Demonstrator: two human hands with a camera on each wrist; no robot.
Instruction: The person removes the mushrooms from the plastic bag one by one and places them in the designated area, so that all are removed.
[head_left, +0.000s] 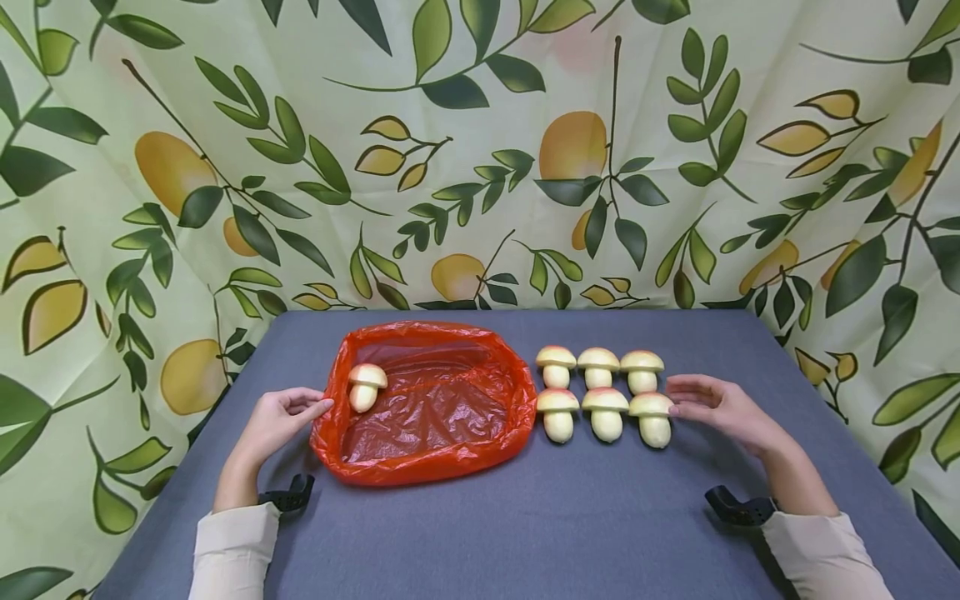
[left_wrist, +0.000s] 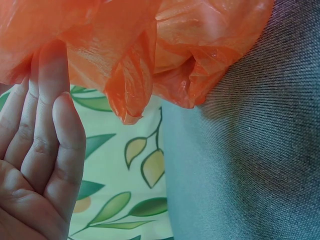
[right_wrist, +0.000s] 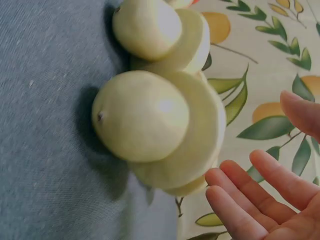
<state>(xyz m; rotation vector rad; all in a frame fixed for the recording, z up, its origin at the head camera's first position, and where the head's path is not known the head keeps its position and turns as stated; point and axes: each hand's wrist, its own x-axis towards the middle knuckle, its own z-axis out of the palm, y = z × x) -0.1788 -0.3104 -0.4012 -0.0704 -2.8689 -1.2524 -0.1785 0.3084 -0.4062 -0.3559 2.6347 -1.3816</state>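
A red plastic bag (head_left: 420, 482) lies with its mouth spread wide and its rim rolled out. One toy mushroom (head_left: 367, 387) with a reddish cap rests inside near the left wall. My left hand (head_left: 287, 417) pinches the bag's left rim; in the left wrist view the orange-red plastic (left_wrist: 200, 65) covers its fingertips. Right of the bag stand two rows of three pale mushrooms, caps away from me. Beside the rightmost front mushroom (head_left: 654, 423) is my right hand (head_left: 712, 404), its fingers parted. The right wrist view shows these fingers just short of that mushroom (right_wrist: 142, 117), holding nothing.
A grey-blue cloth (head_left: 487, 542) covers the table. Behind it and at both sides hangs a curtain (head_left: 480, 167) printed with leaves and fruit. Black straps (head_left: 288, 493) sit on both wrists, below which are white sleeves (head_left: 236, 550).
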